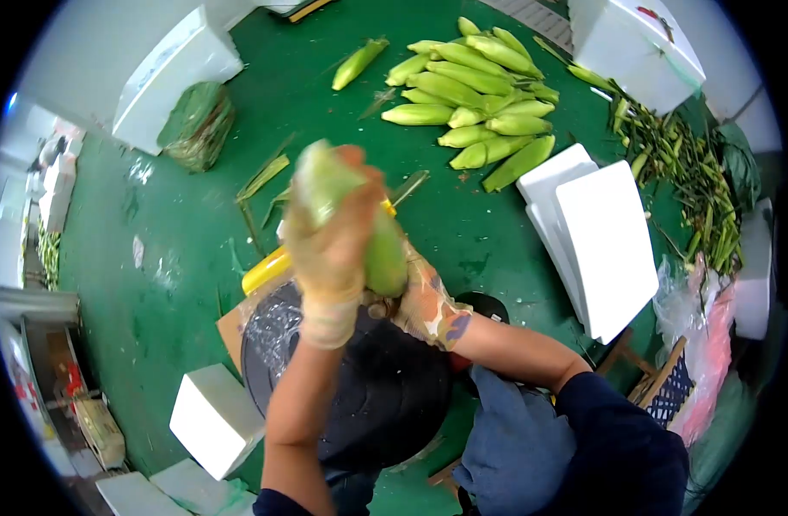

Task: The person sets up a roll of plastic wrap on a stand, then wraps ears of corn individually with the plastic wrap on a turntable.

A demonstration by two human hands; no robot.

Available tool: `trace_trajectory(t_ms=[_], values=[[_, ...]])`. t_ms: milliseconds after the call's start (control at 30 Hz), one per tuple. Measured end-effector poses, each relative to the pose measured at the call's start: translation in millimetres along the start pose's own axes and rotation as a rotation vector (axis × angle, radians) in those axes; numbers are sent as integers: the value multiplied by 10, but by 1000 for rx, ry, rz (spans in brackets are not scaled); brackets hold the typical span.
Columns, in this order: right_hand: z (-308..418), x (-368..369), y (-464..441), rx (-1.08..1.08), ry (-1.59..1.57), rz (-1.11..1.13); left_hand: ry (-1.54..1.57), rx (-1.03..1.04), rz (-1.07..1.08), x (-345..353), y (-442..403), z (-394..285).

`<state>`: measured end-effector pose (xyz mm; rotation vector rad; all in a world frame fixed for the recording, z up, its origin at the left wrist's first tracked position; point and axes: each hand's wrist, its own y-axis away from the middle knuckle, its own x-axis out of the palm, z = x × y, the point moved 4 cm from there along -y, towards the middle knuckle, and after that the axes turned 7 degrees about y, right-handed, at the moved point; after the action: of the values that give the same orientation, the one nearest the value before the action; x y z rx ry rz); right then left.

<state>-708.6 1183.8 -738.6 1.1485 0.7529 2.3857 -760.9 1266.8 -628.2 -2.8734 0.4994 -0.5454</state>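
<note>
My gloved left hand (334, 249) is wrapped round a green ear of corn (385, 254) above the black round surface (385, 396); it is blurred by motion. Clear plastic film shows over the pale top of what it holds. My right hand (428, 297), in a patterned glove, is closed at the lower end of the ear, its fingertips partly hidden. A yellow object (265, 270) lies behind my left hand. Farther off, a pile of corn in green husks (471, 86) rests on the green floor, with a single ear (359, 64) to its left.
White foam slabs (604, 249) stand at the right, near a heap of husk scraps (686, 172). White foam boxes (639, 52) stand at the upper right and upper left. A green bundle (198, 126) sits upper left; a white block (213, 420) is lower left.
</note>
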Motion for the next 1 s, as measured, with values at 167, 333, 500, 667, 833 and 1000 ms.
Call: trace_trajectory(t_ms=[167, 333, 500, 667, 833, 1000], values=[[519, -687, -555, -373, -102, 119, -302, 64, 56, 534, -89, 1372], [1313, -1600, -1519, -747, 1025, -357, 14, -427, -162, 359, -1154, 2788], [1449, -2860, -2083, -290, 1640, -827, 285, -732, -770, -632, -1694, 4149], [1658, -3007, -2009, -9, 1352, -1349, 121, -821, -543, -831, -1883, 4141], [1683, -3493, -1418, -214, 1282, -690, -88, -777, 37, -519, -2025, 2755], [931, -3511, -48, -534, 361, -269, -652, -426, 231, -1174, -1066, 354]])
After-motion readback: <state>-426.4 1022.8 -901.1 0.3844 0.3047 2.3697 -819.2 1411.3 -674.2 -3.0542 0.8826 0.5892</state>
